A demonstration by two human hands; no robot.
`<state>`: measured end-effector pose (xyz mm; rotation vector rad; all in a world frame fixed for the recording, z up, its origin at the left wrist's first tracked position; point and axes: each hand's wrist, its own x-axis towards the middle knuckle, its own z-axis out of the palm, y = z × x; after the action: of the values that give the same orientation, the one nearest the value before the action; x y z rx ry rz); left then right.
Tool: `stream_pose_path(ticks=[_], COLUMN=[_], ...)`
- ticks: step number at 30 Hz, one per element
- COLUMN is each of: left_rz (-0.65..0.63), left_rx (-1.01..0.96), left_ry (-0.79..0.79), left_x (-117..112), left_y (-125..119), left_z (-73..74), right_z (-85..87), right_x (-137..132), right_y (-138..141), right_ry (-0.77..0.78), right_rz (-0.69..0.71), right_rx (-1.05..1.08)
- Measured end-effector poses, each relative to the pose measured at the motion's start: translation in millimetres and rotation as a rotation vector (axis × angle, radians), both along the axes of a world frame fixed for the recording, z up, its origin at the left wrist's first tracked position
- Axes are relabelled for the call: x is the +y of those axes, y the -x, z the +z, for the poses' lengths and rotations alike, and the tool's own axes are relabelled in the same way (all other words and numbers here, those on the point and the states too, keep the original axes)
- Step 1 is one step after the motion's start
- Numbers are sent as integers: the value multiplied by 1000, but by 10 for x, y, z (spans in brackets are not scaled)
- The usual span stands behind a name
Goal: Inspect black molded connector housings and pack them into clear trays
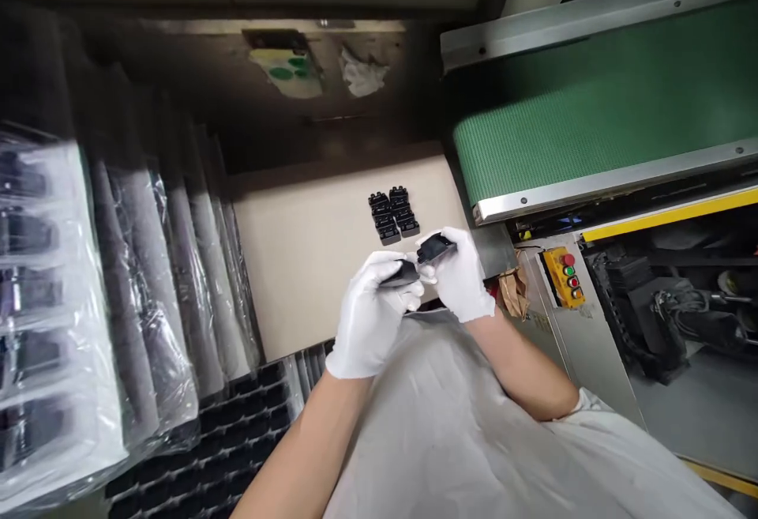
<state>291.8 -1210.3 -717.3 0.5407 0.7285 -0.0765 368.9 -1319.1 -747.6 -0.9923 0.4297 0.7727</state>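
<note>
Both my hands wear white gloves and are close together over the near edge of a beige board. My left hand is closed round a small black plastic part. Another black plastic part, with a notched edge, is gripped in my right hand. The two parts are tilted and near each other; whether they touch I cannot tell. Just beyond my hands, several similar black parts stand in two short rows on the board.
Clear plastic-wrapped trays lean in a row at left. Below them lies a tray of black parts. A green conveyor belt runs at upper right, with a yellow button box beneath. A crumpled white cloth lies at the back.
</note>
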Motion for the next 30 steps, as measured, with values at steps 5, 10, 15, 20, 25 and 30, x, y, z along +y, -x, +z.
stream_pose_path(ticks=[5, 10, 15, 20, 25, 30], left_rz=[-48, -199, -284, -303, -305, -248], left_rx=[119, 4, -34, -63, -18, -2], left_ry=[70, -216, -602, -832, -821, -759], left_x=[-27, -44, 98, 169, 67, -12], left_y=[210, 471, 519, 465, 549, 608], left_z=[-32, 306, 575, 559, 617, 672], right_z=[-63, 395, 824, 799, 804, 913], right_x=[-186, -519, -664, -581, -603, -647], right_y=[88, 205, 114, 11, 52, 95], right_ry=[-9, 84, 312, 300, 293, 274], right_rz=[141, 331, 575, 656, 711, 716], right_rx=[268, -97, -825, -1036, -958, -836])
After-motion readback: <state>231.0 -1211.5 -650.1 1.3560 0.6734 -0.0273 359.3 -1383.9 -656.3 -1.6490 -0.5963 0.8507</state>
